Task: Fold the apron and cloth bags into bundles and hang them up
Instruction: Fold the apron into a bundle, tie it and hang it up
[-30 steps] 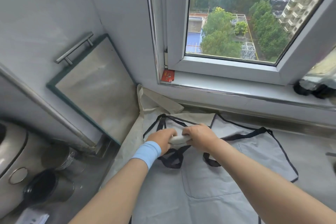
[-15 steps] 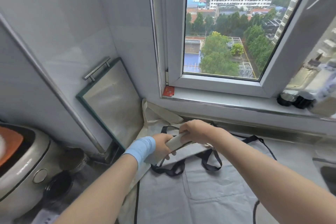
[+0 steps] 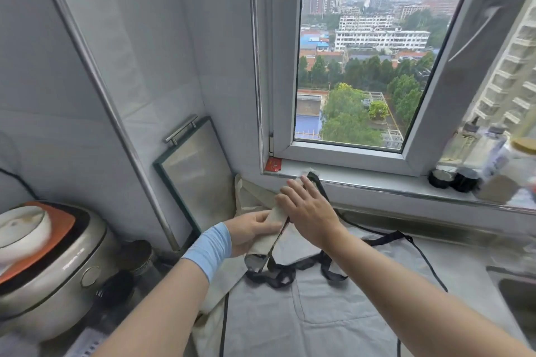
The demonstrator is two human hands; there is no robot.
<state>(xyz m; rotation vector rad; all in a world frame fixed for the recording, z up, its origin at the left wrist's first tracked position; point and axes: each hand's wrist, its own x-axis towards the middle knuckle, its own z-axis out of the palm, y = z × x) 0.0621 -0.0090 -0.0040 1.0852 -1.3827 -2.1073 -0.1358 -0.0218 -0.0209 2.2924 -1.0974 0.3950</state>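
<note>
Apron (image 3: 333, 316) lies flat on the bench (image 3: 467, 255) at 6 o'clock. Its black ties (image 3: 290, 274) are loose and could snag when you lift. Your left hand (image 3: 251, 230) grips the cloth bundle (image 3: 274, 216) at 12. Your right hand (image 3: 310, 209) is flat, fingers straight, on top. Ease off and it likely unrolls. Sink (image 3: 519, 293) at 3, cooker (image 3: 58, 266) at 9. Bottles (image 3: 478, 165) on the sill (image 3: 377, 181) at 2, knockable. Free room is above the apron.

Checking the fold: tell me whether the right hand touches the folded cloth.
Touching. Head view: the right hand lies flat on the folded cloth, no gap showing.
</note>
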